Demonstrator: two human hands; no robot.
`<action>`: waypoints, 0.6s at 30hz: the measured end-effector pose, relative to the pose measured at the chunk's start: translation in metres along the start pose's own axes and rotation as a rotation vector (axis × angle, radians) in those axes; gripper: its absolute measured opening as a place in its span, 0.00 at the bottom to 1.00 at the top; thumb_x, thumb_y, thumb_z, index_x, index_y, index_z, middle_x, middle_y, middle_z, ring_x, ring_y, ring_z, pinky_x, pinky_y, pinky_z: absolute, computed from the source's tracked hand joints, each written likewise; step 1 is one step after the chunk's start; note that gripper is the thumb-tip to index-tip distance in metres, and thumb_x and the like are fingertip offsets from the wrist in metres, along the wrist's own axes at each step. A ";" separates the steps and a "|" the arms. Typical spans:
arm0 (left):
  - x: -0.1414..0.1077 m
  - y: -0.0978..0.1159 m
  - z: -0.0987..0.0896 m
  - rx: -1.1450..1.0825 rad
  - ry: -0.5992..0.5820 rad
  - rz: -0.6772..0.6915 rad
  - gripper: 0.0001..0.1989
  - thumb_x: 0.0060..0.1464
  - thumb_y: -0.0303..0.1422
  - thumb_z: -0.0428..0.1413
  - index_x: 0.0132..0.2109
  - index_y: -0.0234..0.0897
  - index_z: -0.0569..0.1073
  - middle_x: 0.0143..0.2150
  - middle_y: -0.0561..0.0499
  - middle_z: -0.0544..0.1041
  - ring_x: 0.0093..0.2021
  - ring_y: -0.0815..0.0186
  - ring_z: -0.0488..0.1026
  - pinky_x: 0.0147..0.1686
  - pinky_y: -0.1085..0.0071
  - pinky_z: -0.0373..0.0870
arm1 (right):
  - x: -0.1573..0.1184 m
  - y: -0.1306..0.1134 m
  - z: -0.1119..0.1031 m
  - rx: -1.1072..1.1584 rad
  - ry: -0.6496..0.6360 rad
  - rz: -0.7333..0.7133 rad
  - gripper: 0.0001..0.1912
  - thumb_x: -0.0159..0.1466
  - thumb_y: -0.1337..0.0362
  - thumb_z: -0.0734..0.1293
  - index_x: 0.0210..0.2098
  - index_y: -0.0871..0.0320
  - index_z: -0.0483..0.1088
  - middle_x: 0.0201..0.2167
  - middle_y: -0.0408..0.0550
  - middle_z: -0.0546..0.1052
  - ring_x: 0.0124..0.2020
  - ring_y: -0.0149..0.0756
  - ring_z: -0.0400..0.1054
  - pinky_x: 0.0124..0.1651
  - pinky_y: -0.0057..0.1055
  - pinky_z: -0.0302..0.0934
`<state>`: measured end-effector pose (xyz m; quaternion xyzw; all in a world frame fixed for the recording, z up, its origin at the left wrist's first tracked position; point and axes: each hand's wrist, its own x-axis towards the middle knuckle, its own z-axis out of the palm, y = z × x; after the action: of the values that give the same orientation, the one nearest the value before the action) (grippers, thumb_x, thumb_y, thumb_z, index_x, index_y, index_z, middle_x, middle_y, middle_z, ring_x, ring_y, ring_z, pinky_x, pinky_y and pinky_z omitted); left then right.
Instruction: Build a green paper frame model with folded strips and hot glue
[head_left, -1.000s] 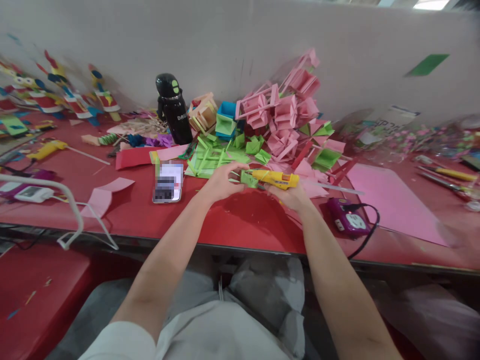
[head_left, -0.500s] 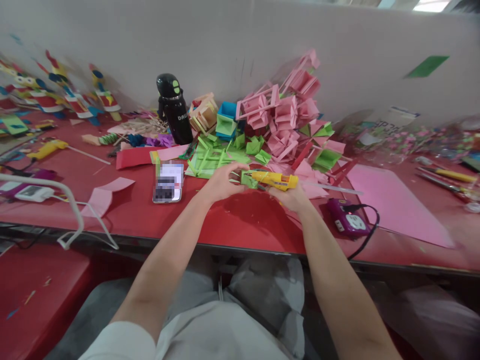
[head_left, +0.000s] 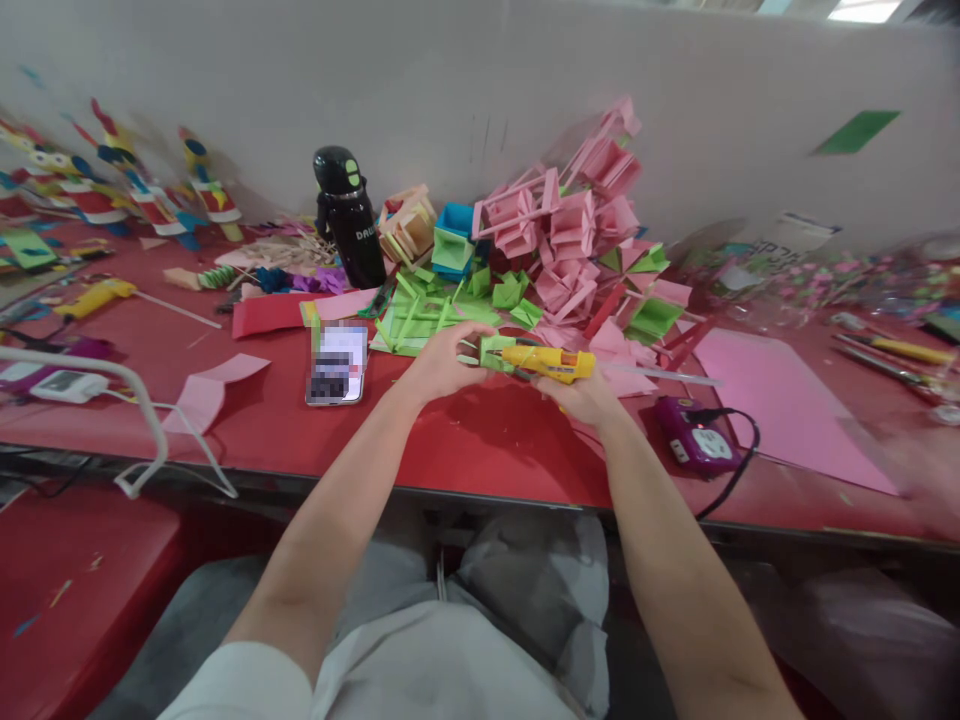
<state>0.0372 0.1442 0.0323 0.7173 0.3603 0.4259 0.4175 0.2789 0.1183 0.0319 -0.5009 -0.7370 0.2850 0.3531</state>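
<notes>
The left hand (head_left: 442, 368) is grasping a small green paper piece (head_left: 496, 343) above the table (head_left: 480, 440), between its middle and front edge. The right hand (head_left: 585, 395) is gripping a yellow glue gun (head_left: 551, 361), its nozzle pointing at the piece; contact is staying unclear. Gluing seems to be going on, calling for a steady grip. Green strips (head_left: 420, 310) and pink paper shapes (head_left: 572, 222) are crowding the space behind; a purple power box (head_left: 697, 440) is lying near the front edge, rightward.
</notes>
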 end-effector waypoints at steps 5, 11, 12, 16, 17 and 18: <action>0.000 -0.001 -0.001 0.013 0.013 0.003 0.26 0.45 0.20 0.65 0.53 0.36 0.74 0.47 0.46 0.78 0.40 0.66 0.78 0.37 0.71 0.77 | -0.001 0.004 0.003 0.035 0.026 -0.005 0.20 0.55 0.61 0.66 0.46 0.56 0.78 0.38 0.49 0.84 0.35 0.44 0.76 0.42 0.41 0.74; 0.002 -0.001 -0.002 0.015 0.049 -0.011 0.26 0.45 0.21 0.67 0.52 0.37 0.74 0.47 0.47 0.78 0.39 0.67 0.78 0.41 0.68 0.77 | -0.001 0.007 0.002 0.018 -0.012 0.028 0.15 0.55 0.61 0.66 0.41 0.55 0.79 0.33 0.47 0.83 0.33 0.43 0.75 0.41 0.40 0.74; 0.002 -0.001 -0.002 0.014 0.054 -0.019 0.26 0.45 0.21 0.67 0.52 0.37 0.74 0.47 0.46 0.78 0.40 0.66 0.78 0.40 0.69 0.77 | -0.001 0.007 0.002 0.015 -0.015 0.034 0.15 0.55 0.61 0.67 0.40 0.55 0.79 0.33 0.47 0.83 0.33 0.43 0.75 0.41 0.40 0.73; 0.002 0.001 -0.002 0.008 0.071 -0.039 0.25 0.45 0.21 0.66 0.52 0.36 0.74 0.47 0.46 0.79 0.40 0.66 0.78 0.37 0.71 0.77 | -0.001 0.006 0.002 0.033 -0.002 0.050 0.16 0.55 0.61 0.67 0.41 0.56 0.78 0.33 0.48 0.82 0.35 0.45 0.76 0.41 0.42 0.74; 0.001 0.001 -0.002 0.004 0.073 -0.037 0.25 0.45 0.21 0.66 0.51 0.36 0.74 0.47 0.46 0.79 0.41 0.65 0.79 0.37 0.71 0.77 | -0.001 0.007 0.002 0.042 -0.003 0.056 0.16 0.55 0.61 0.67 0.42 0.56 0.79 0.34 0.48 0.83 0.35 0.45 0.76 0.42 0.43 0.74; 0.001 0.001 -0.002 0.000 0.075 -0.033 0.25 0.45 0.22 0.66 0.51 0.37 0.74 0.47 0.45 0.79 0.41 0.65 0.79 0.37 0.71 0.77 | -0.001 0.007 0.002 0.051 -0.004 0.064 0.16 0.55 0.61 0.68 0.42 0.56 0.79 0.34 0.49 0.83 0.35 0.45 0.77 0.42 0.43 0.74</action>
<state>0.0362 0.1456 0.0342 0.6948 0.3873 0.4457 0.4107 0.2816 0.1192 0.0246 -0.5144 -0.7140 0.3158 0.3548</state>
